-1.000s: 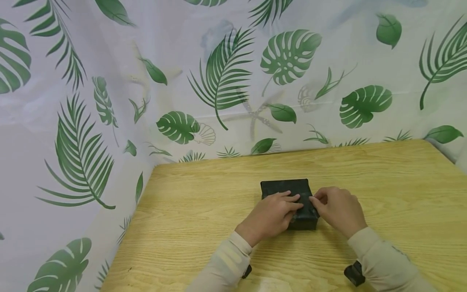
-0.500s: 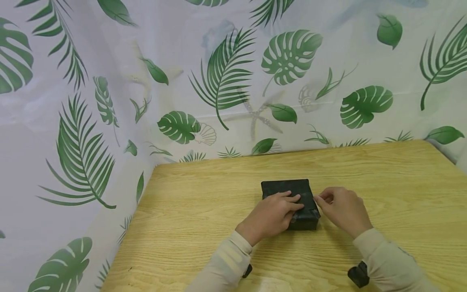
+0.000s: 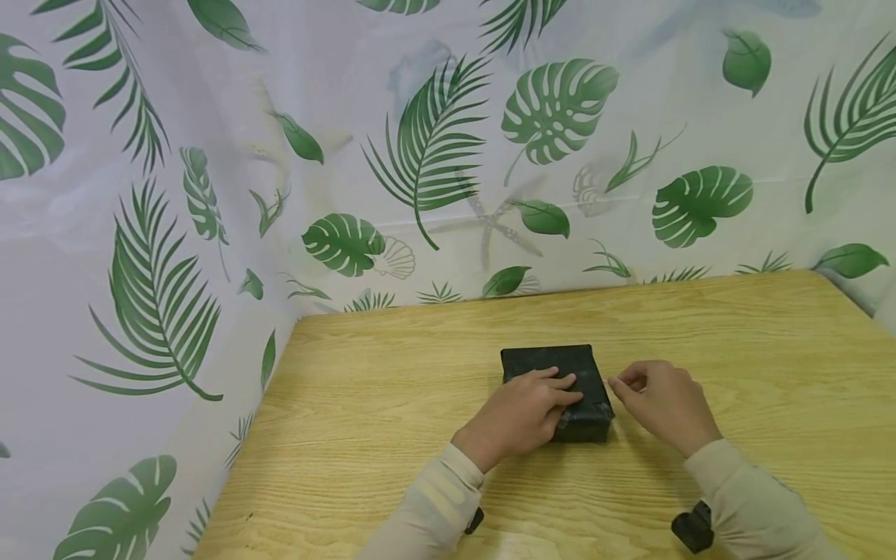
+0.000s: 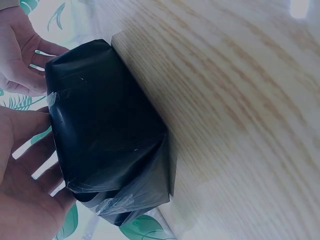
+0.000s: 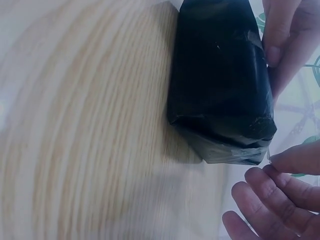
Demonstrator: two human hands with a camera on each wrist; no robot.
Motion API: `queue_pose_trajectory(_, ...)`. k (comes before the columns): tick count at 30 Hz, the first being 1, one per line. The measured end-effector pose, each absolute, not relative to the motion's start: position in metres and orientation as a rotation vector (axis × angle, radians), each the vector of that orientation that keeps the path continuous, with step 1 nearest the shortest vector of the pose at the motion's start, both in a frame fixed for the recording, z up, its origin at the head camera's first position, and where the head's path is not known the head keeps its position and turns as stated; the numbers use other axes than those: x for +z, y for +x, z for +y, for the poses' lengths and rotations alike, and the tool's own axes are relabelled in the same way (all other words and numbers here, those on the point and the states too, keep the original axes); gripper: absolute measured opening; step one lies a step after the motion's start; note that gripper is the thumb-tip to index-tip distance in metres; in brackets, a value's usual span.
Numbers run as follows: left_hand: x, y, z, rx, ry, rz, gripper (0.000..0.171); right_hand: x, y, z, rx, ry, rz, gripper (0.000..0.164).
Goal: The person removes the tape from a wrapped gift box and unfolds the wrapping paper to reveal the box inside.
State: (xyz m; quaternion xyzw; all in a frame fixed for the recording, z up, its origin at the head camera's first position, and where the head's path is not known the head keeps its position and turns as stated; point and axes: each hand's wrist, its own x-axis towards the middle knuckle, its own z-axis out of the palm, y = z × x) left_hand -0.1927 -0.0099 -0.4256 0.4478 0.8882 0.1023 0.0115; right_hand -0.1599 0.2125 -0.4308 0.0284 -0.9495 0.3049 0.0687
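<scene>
Left hand steadies the black wrapped package at mid-table

Your left hand (image 3: pixel 521 416) rests flat on the black wrapped package (image 3: pixel 556 365), fingers extended, pinning it to the table (image 3: pixel 735 350). Your right hand (image 3: pixel 661 404) sits just right of it, grip narrow: thumb and forefinger nearly pinched, holding nothing visible.
</scene>
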Motion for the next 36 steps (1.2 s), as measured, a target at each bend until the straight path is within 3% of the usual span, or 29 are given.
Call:
queue_pose_trajectory(25,-0.433,-0.191,-0.011,0.229,1.54,2.857,0.03,-0.435,-0.153,0.241,0.964,0.117,-2.884,0.028)
queue_pose_trajectory(36,-0.424,-0.192,-0.029,0.543,1.575,2.97,0.025,-0.422,-0.155,0.233,0.937,0.257,-2.754,0.02)
